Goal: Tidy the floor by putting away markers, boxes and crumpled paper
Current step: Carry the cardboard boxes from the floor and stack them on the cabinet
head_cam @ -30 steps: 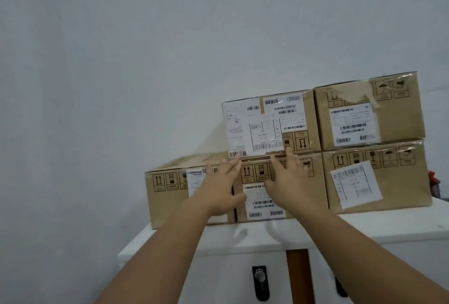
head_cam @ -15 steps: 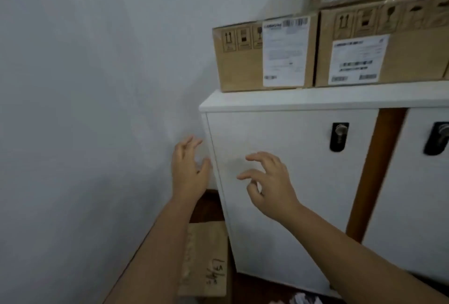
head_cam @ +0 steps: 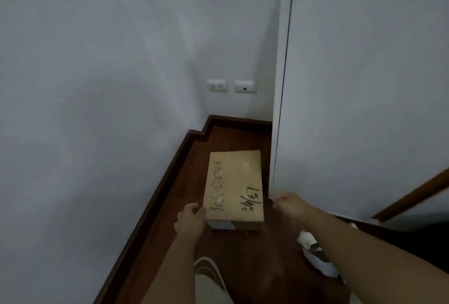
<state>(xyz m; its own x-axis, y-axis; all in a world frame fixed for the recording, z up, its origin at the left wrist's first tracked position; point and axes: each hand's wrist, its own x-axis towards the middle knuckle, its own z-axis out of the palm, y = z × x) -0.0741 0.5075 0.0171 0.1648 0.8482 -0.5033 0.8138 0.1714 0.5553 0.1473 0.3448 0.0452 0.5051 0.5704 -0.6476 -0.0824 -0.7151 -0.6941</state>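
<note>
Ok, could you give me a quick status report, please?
Left hand touching cardboard box corner; right hand beside it. Box between wall and cabinet. Crumpled paper on floor.

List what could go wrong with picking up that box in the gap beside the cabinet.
1. The cardboard box lies in a narrow gap between wall and cabinet; the right hand may scrape the cabinet edge.
2. The left hand touches only the near left corner, so the box could tip when lifted.
3. Crumpled paper lies under the right arm and could be stepped on.
</note>
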